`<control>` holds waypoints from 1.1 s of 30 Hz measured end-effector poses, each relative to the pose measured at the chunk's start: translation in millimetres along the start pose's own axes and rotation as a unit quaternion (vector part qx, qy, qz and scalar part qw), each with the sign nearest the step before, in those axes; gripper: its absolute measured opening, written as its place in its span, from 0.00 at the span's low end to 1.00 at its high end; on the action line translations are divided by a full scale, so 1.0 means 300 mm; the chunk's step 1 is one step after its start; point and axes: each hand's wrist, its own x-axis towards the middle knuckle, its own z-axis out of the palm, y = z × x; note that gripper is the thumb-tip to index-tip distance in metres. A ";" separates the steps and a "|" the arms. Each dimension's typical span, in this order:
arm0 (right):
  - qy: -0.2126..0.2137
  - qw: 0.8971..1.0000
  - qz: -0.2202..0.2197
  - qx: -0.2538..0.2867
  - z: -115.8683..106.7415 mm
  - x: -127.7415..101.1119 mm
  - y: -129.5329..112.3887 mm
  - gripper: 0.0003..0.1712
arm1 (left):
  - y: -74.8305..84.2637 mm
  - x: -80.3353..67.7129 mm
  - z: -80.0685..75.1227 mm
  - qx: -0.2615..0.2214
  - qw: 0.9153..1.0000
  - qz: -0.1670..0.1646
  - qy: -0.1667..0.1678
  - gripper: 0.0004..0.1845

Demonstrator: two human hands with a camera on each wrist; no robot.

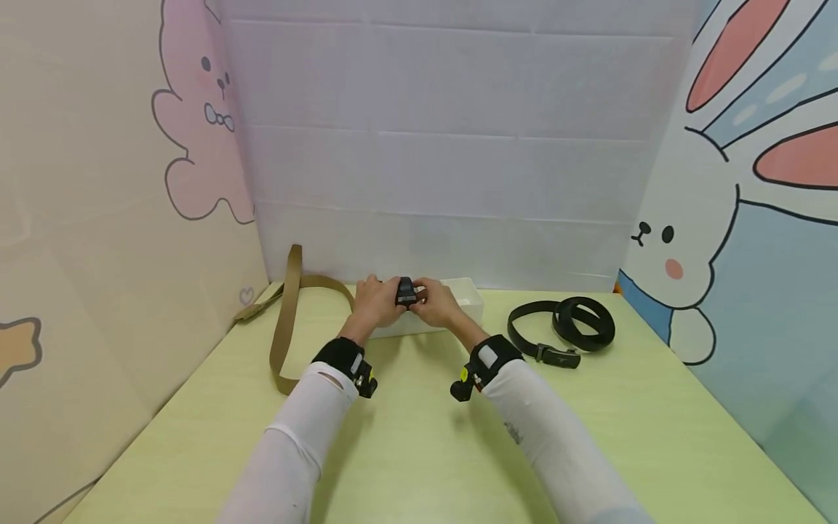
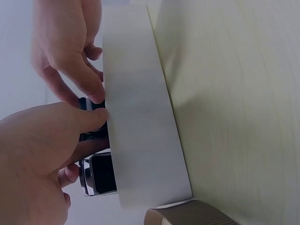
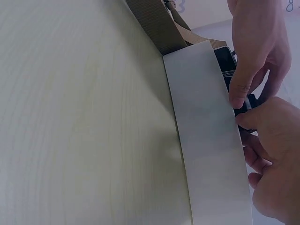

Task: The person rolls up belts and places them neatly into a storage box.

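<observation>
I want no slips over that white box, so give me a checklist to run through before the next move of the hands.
1. Left hand pinches the black rolled belt: ok.
2. Right hand pinches it from the other side: ok.
3. Belt is over the white box, not the table: ok.
4. Roll wound tight: cannot tell, fingers cover it.
5. Tan belt lies apart from the hands: ok.
6. Black belt lies apart, right of the box: ok.
</observation>
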 end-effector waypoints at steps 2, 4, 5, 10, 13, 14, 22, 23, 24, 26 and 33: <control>-0.004 1.000 0.002 -0.019 0.001 -0.004 -0.005 0.32 | 0.004 0.007 0.003 0.017 1.000 -0.001 -0.015 0.28; -0.006 0.999 0.005 -0.040 -0.003 -0.007 -0.010 0.31 | 0.011 0.009 -0.003 0.031 0.999 -0.001 -0.021 0.26; -0.007 0.999 0.006 -0.050 -0.006 -0.007 -0.014 0.31 | 0.014 0.011 -0.006 0.035 0.999 -0.001 -0.020 0.25; 0.000 0.996 0.014 -0.084 -0.002 -0.001 -0.019 0.28 | 0.021 0.017 0.000 0.032 0.999 -0.014 -0.028 0.25; 0.008 0.996 0.024 -0.087 0.011 0.005 -0.015 0.27 | 0.021 0.016 0.013 0.017 0.999 -0.018 -0.022 0.24; 0.012 0.996 0.028 -0.086 0.014 0.007 -0.015 0.27 | 0.020 0.015 0.017 0.011 1.000 -0.018 -0.019 0.23; 0.024 0.994 0.042 -0.095 0.007 0.009 -0.026 0.27 | 0.022 0.011 0.026 -0.001 1.000 -0.013 0.009 0.22; 0.024 0.994 0.040 -0.095 0.005 0.007 -0.027 0.27 | 0.024 0.008 0.024 0.000 1.000 -0.012 0.013 0.22; 0.024 0.995 0.038 -0.092 0.003 0.004 -0.027 0.27 | 0.026 0.004 0.022 0.000 1.000 -0.011 0.017 0.22; 0.023 0.996 0.029 -0.087 0.000 -0.004 -0.024 0.27 | 0.031 -0.007 0.018 -0.001 1.000 -0.008 0.027 0.20; 0.027 0.997 -0.039 -0.059 -0.049 -0.065 -0.002 0.24 | 0.041 -0.043 0.011 0.000 0.998 0.003 0.062 0.17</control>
